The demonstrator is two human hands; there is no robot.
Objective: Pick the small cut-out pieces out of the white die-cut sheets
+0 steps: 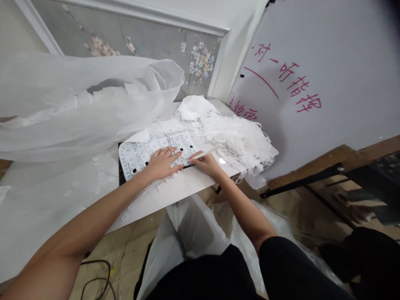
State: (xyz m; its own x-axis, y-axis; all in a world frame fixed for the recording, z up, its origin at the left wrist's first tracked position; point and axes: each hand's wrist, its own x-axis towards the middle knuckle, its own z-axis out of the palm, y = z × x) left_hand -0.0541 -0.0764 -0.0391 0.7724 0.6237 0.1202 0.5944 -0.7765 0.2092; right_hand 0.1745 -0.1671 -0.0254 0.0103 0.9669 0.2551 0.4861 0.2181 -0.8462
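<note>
A white patterned sheet (133,154) with small black squares lies on a dark board near the front edge of the table. My left hand (164,163) rests flat on it, fingers spread. Close by on the right, my right hand (206,163) pinches a slim white pen-like tool (208,152), its tip down at the front edge of the sheet. What kind of tool it is cannot be made out. Just beyond my right hand is a heap of white looped strings (240,137), with a crumpled white cloth (195,107) behind it.
Sheer white fabric (93,112) is bunched over the left and back of the white table (187,187). Several small pale square pieces lie at left. A whiteboard (328,54) with red writing stands at right; a framed floral panel (150,37) is behind. A dark cable (100,263) is on the floor.
</note>
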